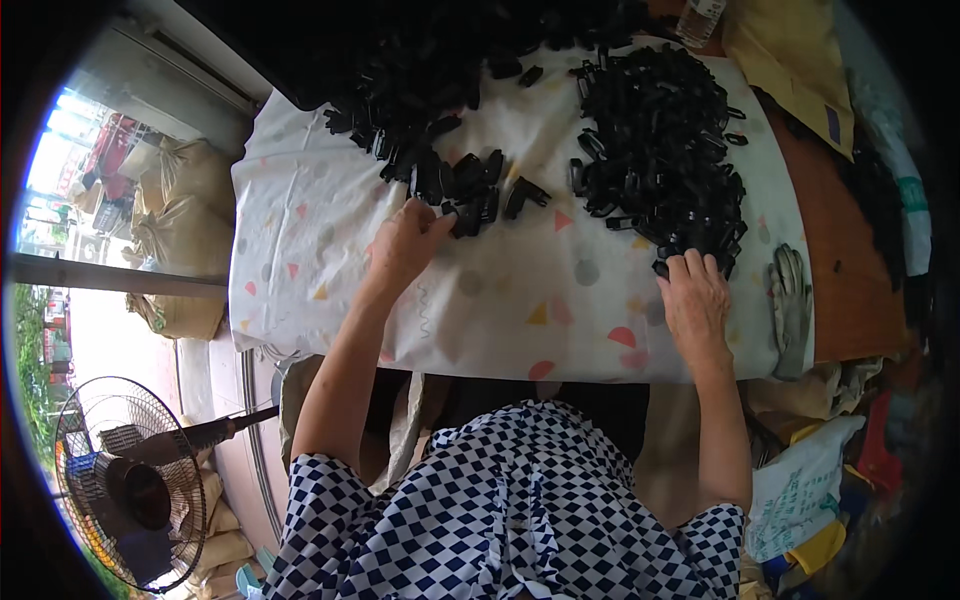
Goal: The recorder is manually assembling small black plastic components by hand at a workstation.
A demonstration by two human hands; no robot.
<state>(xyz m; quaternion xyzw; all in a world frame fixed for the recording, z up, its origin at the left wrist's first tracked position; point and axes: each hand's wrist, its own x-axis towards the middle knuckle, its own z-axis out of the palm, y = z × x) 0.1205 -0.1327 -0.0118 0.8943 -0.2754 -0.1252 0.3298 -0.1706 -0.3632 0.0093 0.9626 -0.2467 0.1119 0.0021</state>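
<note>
Reaching with the bare left hand (405, 245), thumb and fingers slightly parted, to the near end of a loose heap of small, glossy black plastic pieces (465, 180), left of the middle of the white tablecloth with scattered coloured shapes (480, 335). Resting the curled fingertips of the bare right hand (699, 300) on the near end of a denser black heap (660, 130), on the tablecloth's right side. Impossible to tell firm hold from mere touch in either hand. Showing also a grey-white fabric glove (790, 320) near the tablecloth's right edge.
</note>
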